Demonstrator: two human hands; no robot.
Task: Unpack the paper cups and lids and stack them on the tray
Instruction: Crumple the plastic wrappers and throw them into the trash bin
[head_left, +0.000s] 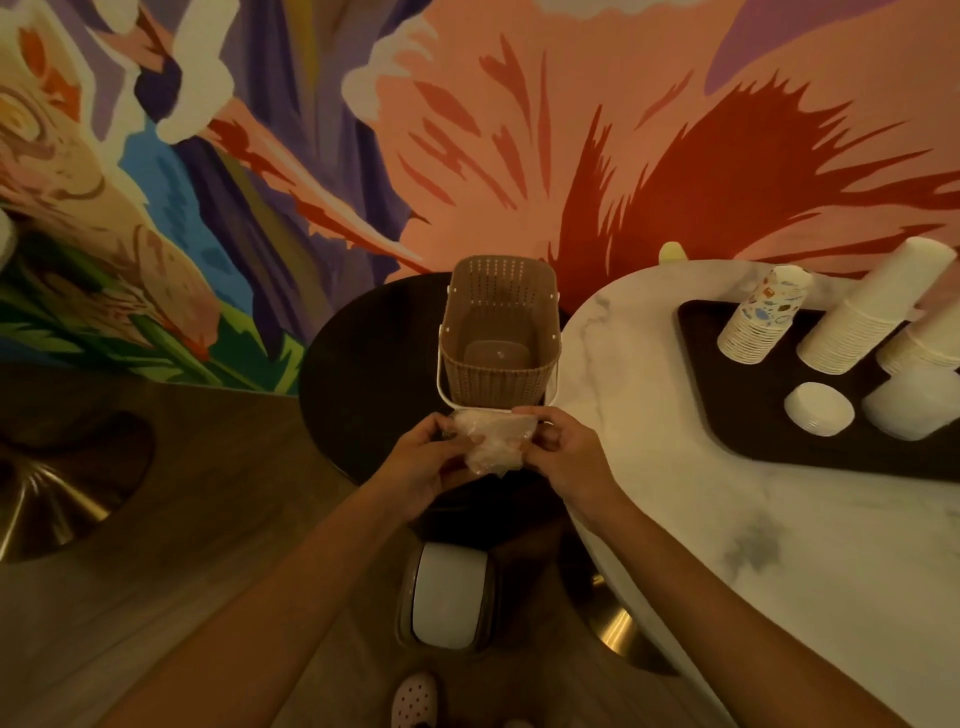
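Both hands hold a crumpled clear plastic wrapper just in front of a brown woven basket. My left hand grips its left side and my right hand its right side. On the dark tray at the right stand a printed cup stack, a tall white cup stack and another white stack at the frame's edge. Two low piles of white lids lie in front of the cups.
The basket stands on a round black table and looks empty inside. The tray lies on a white marble table to the right. A white-lidded bin sits on the floor below my hands. A painted mural wall rises behind.
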